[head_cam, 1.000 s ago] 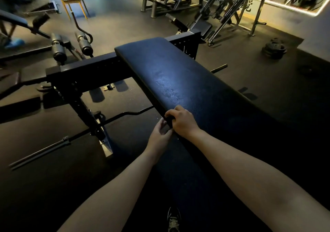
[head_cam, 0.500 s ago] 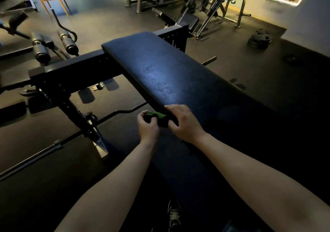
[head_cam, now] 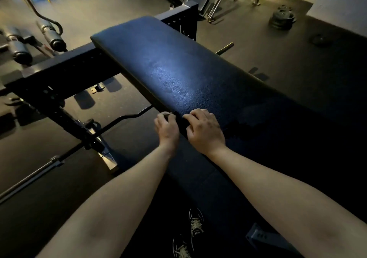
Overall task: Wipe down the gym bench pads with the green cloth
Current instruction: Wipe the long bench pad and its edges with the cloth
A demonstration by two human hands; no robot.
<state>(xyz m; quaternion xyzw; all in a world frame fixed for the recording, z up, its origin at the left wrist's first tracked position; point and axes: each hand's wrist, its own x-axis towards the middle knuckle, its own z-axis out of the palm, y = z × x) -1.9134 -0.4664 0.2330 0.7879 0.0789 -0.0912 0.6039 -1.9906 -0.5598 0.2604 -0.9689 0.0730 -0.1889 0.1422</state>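
Observation:
A long black bench pad (head_cam: 168, 69) runs from the lower right up to the middle of the view. At its left edge my left hand (head_cam: 167, 127) and my right hand (head_cam: 204, 129) sit close together, fingers curled. Between them lies a dark bunched strip, the green cloth (head_cam: 179, 119), which hardly shows any colour in the shadow. My left hand grips its left end just off the pad's edge. My right hand's fingertips curl over its right end on top of the pad. Most of the cloth is hidden under the fingers.
The bench's black frame beam (head_cam: 59, 69) crosses to the left. A curl bar (head_cam: 127, 116) and a long barbell (head_cam: 29, 178) lie on the dark floor below it. Padded rollers (head_cam: 53, 37) stand at the far left, weight plates (head_cam: 282, 17) at the far right. My shoes (head_cam: 196, 224) are beside the bench.
My left hand came up beside the right and took hold of the cloth. The green showed briefly between the hands and is now in shadow. The view has shifted slightly.

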